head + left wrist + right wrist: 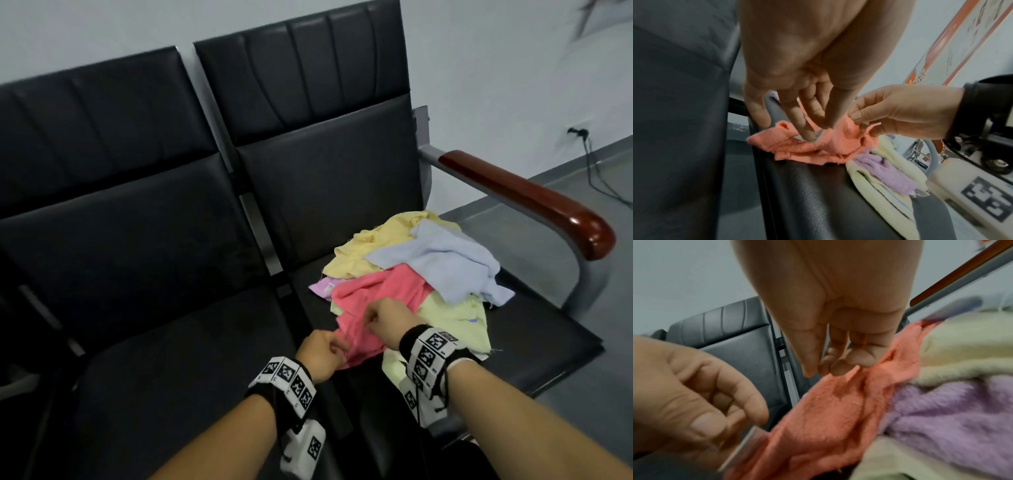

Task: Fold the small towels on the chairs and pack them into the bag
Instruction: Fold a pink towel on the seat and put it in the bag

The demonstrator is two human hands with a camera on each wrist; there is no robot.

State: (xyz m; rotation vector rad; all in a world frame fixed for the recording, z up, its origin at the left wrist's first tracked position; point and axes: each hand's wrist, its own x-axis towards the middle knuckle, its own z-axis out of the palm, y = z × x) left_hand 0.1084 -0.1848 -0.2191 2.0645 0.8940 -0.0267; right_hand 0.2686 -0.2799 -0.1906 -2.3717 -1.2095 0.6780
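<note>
A heap of small towels lies on the right black chair seat. On top at the front is a pink towel, crumpled. My left hand pinches its near left edge by a small label, thumb against fingertips. My right hand pinches the same edge a little further right, seen close in the right wrist view. Under the pink towel lie a purple towel and a pale green towel. Behind are a yellow towel and a light blue towel. No bag is in view.
The left black seat lies beside the heap. A metal bar divides the two chairs. A brown wooden armrest on a grey frame borders the right chair. Behind are the backrests and a pale wall; a cable trails on the floor.
</note>
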